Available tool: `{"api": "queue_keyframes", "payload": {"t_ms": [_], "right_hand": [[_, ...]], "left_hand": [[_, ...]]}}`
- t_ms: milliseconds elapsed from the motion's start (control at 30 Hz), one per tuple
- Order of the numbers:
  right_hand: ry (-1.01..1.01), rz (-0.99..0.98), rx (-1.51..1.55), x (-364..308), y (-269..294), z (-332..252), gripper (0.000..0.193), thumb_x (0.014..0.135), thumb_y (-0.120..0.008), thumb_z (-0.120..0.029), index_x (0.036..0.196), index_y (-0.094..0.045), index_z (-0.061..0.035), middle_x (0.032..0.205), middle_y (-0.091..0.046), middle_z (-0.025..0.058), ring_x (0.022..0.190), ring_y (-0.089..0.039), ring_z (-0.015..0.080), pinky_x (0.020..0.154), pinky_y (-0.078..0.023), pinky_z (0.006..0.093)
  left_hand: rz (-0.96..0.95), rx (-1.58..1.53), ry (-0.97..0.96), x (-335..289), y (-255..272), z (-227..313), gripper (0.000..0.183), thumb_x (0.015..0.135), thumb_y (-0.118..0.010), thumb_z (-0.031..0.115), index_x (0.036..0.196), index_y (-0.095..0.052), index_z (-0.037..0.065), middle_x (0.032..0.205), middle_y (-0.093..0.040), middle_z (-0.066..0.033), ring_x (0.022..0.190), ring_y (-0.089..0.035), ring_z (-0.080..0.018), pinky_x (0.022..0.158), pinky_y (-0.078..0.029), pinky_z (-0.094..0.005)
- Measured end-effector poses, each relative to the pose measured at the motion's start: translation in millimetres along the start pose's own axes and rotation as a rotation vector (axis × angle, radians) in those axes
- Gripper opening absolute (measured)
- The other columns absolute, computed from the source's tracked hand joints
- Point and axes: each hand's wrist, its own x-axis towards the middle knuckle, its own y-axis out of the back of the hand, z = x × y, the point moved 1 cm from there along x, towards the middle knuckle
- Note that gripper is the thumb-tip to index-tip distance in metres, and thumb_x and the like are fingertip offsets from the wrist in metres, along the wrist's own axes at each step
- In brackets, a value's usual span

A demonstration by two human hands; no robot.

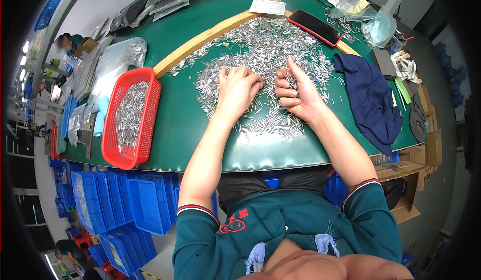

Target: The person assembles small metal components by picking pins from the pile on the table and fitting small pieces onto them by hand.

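Observation:
A wide heap of small, thin silvery metal pins [270, 39] is spread over the green tabletop [185, 124]. My left hand [238, 89] is at the heap's left middle, back upward, its fingers bent and drawn together among the pins. What its fingertips pinch, if anything, is hidden. To its right, my right hand [301, 93] is turned palm inward with the thumb raised and the fingers curled. Several metal pins show inside those curled fingers. Beside the heap on the left, a red perforated plastic basket [154, 114] contains many similar pins.
Wooden strips [200, 42] border the heap's far side. A red-edged phone [315, 27] and paper slips [267, 5] lie there. Dark blue cloth [371, 99] rests at right. Plastic bags [120, 57] lie at far left; blue bins [148, 205] stand below the table's edge.

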Motion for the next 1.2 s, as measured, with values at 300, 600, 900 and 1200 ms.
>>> {"api": "queue_keyframes", "payload": {"t_ms": [300,600,900,1200], "right_hand": [[0.088,0.11,-0.3,-2,-7,3,0.019,0.085,-0.054,-0.024,0.091,-0.052,-0.0057,0.06,-0.032,-0.008,0.043,-0.024,-0.0012,0.034,-0.016,0.0129],[0.185,0.104,-0.45,0,-2,8,0.024,0.082,-0.057,-0.022,0.097,-0.053,-0.0037,0.059,-0.034,-0.0097,0.043,-0.025,-0.0023,0.035,-0.015,0.0146],[0.228,0.174,-0.486,-1,-8,6,0.013,0.084,-0.055,-0.02,0.086,-0.055,-0.0066,0.056,-0.034,-0.0101,0.042,-0.024,-0.002,0.034,-0.015,0.0145],[0.462,0.216,-0.828,1,-6,7,0.021,0.083,-0.057,-0.022,0.093,-0.058,-0.0036,0.054,-0.04,-0.009,0.041,-0.029,-0.0017,0.036,-0.018,0.0155]], "left_hand": [[0.153,-0.548,0.126,7,11,0,0.014,0.075,-0.063,0.013,0.088,-0.064,0.007,0.088,-0.059,-0.0069,0.085,-0.055,-0.0166,0.075,-0.043,-0.0268],[0.18,-0.669,0.121,5,10,13,0.014,0.078,-0.06,0.011,0.09,-0.063,0.004,0.089,-0.06,-0.0062,0.085,-0.056,-0.0148,0.077,-0.043,-0.0249],[0.23,-1.118,0.334,5,2,6,0.015,0.078,-0.06,0.012,0.091,-0.064,0.005,0.087,-0.062,-0.006,0.083,-0.058,-0.0142,0.076,-0.043,-0.024],[0.095,-0.676,0.228,3,11,15,0.019,0.079,-0.058,0.008,0.098,-0.063,0.007,0.088,-0.06,-0.0067,0.082,-0.056,-0.013,0.074,-0.043,-0.0218]]}}
